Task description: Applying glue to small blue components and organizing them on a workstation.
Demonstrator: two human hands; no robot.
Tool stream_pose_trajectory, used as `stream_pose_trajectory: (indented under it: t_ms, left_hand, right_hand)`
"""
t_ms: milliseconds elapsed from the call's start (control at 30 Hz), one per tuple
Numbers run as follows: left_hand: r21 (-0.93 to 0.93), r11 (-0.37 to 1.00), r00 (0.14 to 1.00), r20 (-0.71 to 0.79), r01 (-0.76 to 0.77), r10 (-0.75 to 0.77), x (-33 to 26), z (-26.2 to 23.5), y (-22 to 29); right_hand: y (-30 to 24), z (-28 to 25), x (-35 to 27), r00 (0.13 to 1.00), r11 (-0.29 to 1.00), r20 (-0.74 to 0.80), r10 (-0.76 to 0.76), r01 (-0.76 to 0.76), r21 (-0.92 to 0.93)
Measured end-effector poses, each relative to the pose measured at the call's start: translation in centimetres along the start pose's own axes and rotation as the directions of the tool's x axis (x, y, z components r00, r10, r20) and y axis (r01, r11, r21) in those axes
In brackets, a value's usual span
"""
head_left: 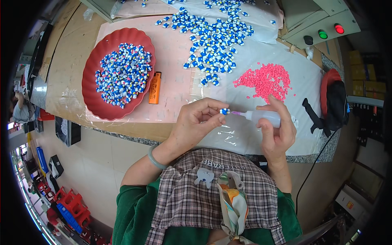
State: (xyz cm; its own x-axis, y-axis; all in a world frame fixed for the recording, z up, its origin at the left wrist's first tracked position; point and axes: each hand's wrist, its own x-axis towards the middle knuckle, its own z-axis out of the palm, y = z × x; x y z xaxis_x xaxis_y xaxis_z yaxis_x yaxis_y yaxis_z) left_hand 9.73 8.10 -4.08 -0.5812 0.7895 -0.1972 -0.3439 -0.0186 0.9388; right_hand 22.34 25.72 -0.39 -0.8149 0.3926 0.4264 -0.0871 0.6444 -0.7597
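Observation:
My left hand (198,119) pinches a small blue and white toy piece (224,111) between thumb and fingers, just above the table's front edge. My right hand (277,130) grips a small translucent squeeze bottle (266,117), and its thin nozzle touches the toy piece. Beyond my hands lies a loose heap of blue and white pieces (212,38) on clear plastic sheeting. A pile of small pink parts (267,79) lies to the right of that heap.
A red scalloped tray (92,100) at the left holds several more blue and white pieces. An orange lighter (155,87) lies beside it. A black bag (337,104) sits at the table's right end, and a control box with green and red buttons (330,32) stands behind.

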Motion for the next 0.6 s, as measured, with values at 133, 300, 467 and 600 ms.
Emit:
stream_pose_trajectory:
  t_ms: [133,300,467,600]
  left_hand:
    - [0.000,1.000,1.000,0.011,0.004,-0.004,0.1,-0.3,-0.1]
    - [-0.007,0.999,0.999,-0.021,0.037,-0.037,0.0,-0.6,-0.3]
    - [0.016,0.999,0.999,-0.018,0.038,-0.038,-0.1,-0.7,-0.7]
    - [0.038,0.997,0.998,-0.002,0.063,-0.063,-0.2,-0.9,-0.9]
  right_hand:
    - [0.9,-0.5,0.5,0.921,0.804,-0.023,0.388,-0.326,0.498]
    - [3.2,-0.7,0.8,0.809,0.578,0.178,0.561,-0.536,0.615]
    - [5.4,0.1,-0.1,0.848,0.800,0.131,0.514,-0.529,0.283]
    - [4.8,0.6,1.4,0.972,0.941,0.097,0.213,-0.178,-0.288]
